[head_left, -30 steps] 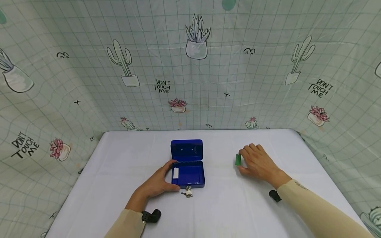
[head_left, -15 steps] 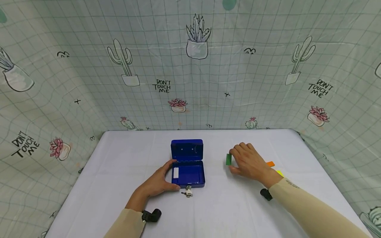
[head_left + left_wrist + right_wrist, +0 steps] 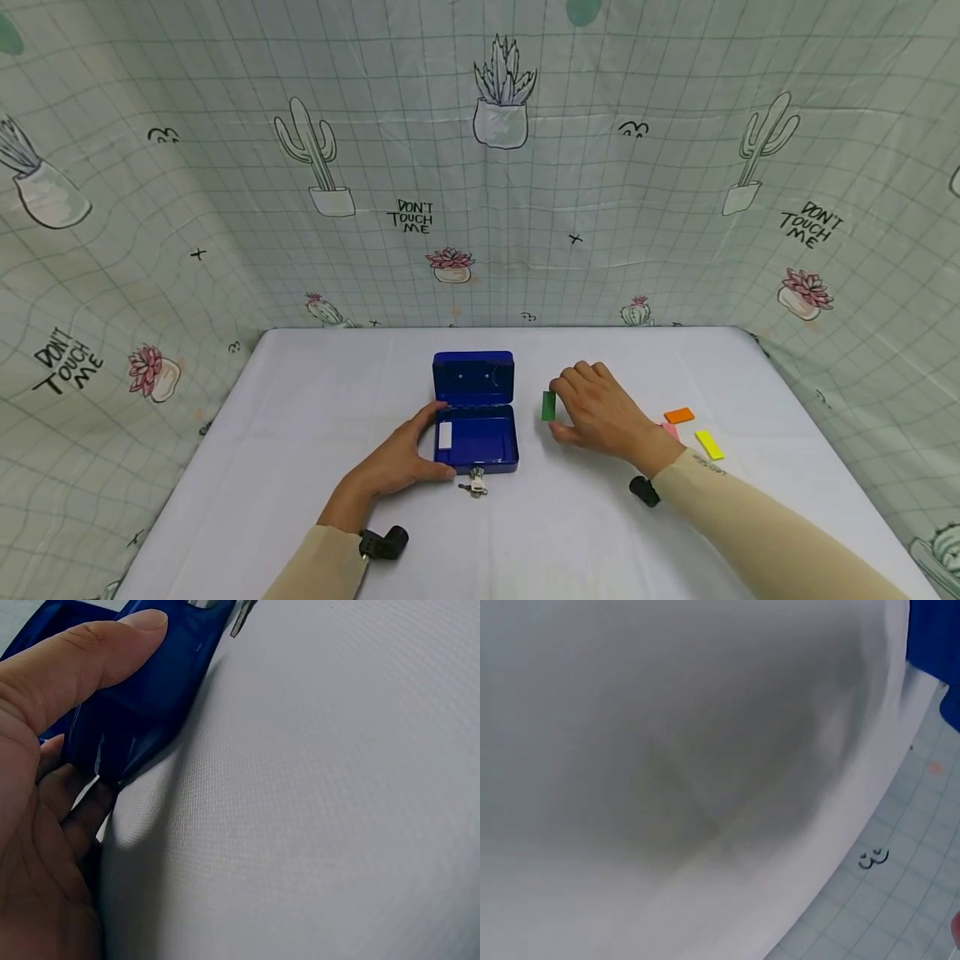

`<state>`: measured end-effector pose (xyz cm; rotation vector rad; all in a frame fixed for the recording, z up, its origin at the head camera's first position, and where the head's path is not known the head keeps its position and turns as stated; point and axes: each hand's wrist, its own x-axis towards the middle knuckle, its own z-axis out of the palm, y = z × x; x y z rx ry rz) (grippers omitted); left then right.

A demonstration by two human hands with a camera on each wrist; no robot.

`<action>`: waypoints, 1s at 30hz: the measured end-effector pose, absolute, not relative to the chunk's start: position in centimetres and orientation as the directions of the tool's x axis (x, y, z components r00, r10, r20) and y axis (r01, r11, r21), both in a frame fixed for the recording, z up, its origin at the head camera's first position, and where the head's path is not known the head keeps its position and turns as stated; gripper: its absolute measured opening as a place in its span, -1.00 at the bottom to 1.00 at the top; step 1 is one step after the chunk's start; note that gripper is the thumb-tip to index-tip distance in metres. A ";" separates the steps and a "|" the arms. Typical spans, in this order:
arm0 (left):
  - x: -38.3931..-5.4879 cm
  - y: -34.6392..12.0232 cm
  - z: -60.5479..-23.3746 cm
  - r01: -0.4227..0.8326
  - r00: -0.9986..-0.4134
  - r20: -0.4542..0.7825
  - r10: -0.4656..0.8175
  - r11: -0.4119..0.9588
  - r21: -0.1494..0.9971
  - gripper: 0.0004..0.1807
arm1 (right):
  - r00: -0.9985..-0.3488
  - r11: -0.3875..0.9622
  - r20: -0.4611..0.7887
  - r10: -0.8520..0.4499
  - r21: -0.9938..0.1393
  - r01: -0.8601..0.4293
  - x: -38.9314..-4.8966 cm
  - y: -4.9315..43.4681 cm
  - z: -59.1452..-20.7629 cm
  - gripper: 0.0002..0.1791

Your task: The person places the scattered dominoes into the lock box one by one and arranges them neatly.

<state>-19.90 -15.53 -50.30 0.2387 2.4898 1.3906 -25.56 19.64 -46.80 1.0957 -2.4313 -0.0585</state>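
Note:
A blue cash box (image 3: 476, 440) lies with its lid raised in the middle of the table, a white rectangle (image 3: 446, 435) at the left of its inside. Keys (image 3: 475, 482) hang from its front lock. My left hand (image 3: 401, 458) holds the box at its left end, thumb (image 3: 112, 649) on the front wall and fingers round the back. To the right of the box, my right hand (image 3: 596, 412) pinches a small green block (image 3: 549, 406) upright between thumb and fingers. The right wrist view shows mostly white tablecloth and the blue box's corner (image 3: 934, 637).
Orange (image 3: 679, 415), yellow (image 3: 708, 445) and pink (image 3: 670, 430) small flat blocks lie on the white table (image 3: 570, 533) near my right wrist, the pink one partly hidden. A cactus-print curtain (image 3: 525, 192) surrounds the table at the back and sides.
My right hand has carried the green block leftward toward the box, uncovering the orange, yellow and pink blocks. My left hand and the box have stayed put.

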 end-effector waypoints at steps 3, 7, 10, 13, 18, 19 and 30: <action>-19.9 -15.5 -50.2 0.011 -0.946 -0.158 0.283 0.516 0.857 0.24 | -0.573 0.676 0.387 -0.723 0.221 -0.703 -25.3 18.6 -46.7 -0.49; -19.9 -15.5 -50.1 0.016 -0.944 -0.155 0.290 0.512 0.859 0.24 | -0.569 0.666 0.375 -0.732 0.212 -0.715 -25.1 17.1 -46.7 -0.49; -20.0 -15.5 -50.2 0.021 -0.945 -0.153 0.289 0.522 0.853 0.23 | -0.550 0.650 0.378 -0.745 0.224 -0.726 -25.0 15.8 -46.8 -0.49; -20.0 -15.6 -50.3 0.023 -0.945 -0.155 0.288 0.532 0.846 0.22 | -0.531 0.636 0.381 -0.757 0.241 -0.733 -24.9 14.4 -46.9 -0.49; -20.0 -15.7 -50.2 0.021 -0.943 -0.159 0.293 0.527 0.849 0.22 | -0.520 0.621 0.369 -0.770 0.249 -0.743 -24.7 12.2 -46.9 -0.47; -20.0 -15.7 -50.2 0.021 -0.943 -0.158 0.294 0.526 0.850 0.22 | -0.516 0.617 0.368 -0.773 0.250 -0.746 -24.6 11.8 -47.0 -0.47; -20.1 -15.9 -50.4 0.029 -0.939 -0.150 0.309 0.507 0.861 0.21 | -0.487 0.589 0.365 -0.793 0.257 -0.766 -24.4 8.9 -47.7 -0.50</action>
